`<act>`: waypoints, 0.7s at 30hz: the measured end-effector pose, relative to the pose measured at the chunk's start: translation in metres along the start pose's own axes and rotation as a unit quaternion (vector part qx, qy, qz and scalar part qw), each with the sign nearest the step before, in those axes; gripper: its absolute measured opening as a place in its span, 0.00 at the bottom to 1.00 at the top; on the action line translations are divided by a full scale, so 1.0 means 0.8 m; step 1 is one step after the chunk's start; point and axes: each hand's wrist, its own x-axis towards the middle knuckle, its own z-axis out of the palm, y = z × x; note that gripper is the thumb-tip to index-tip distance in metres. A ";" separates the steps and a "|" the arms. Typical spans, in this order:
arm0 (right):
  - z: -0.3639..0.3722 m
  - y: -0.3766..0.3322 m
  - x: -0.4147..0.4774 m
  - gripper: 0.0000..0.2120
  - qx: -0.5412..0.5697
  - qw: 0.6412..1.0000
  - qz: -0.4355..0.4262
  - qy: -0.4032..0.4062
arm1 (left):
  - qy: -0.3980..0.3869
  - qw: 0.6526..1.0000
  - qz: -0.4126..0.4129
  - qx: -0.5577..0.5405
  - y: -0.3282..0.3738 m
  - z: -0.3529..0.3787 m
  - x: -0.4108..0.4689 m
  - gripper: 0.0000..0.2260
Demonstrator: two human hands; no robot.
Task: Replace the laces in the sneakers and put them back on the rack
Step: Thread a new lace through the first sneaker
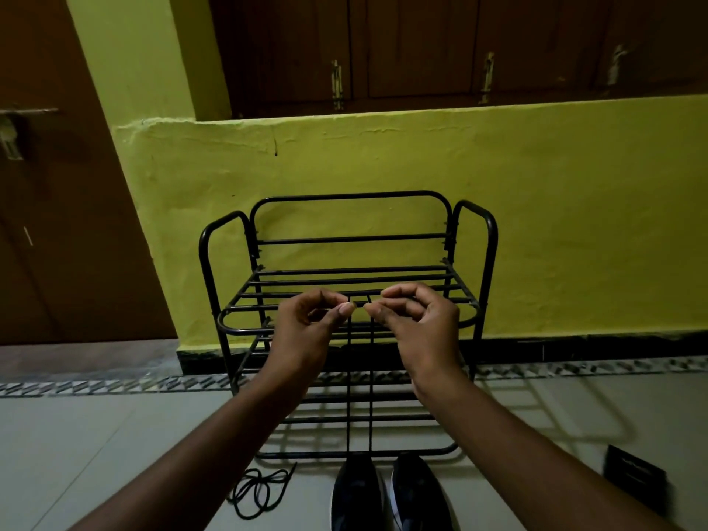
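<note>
Presently the left hand (306, 327) and right hand (419, 323) each pinch an end of the thin black lace (349, 415), which rises from the dark sneaker (356, 488). Uneven pulling could well unthread one side.

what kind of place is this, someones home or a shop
Most likely a home entryway or hallway: a black metal shoe rack stands against a yellow-green plaster wall, a wooden door is at the left, and a pair of dark sneakers sits on the tiled floor.

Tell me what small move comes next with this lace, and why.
Probably pull both ends level. The left hand and right hand each pinch one end of the black lace, and both strands run down to one black sneaker.
</note>
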 end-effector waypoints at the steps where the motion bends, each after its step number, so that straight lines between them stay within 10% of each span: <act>1: 0.000 0.001 0.000 0.11 -0.002 1.000 -0.002 -0.001 | -0.003 1.000 0.005 0.002 0.000 0.000 -0.001 0.01; 21: 0.000 0.002 0.000 0.11 0.014 1.000 -0.004 -0.016 | -0.011 1.000 0.005 0.003 -0.002 -0.005 0.005 0.02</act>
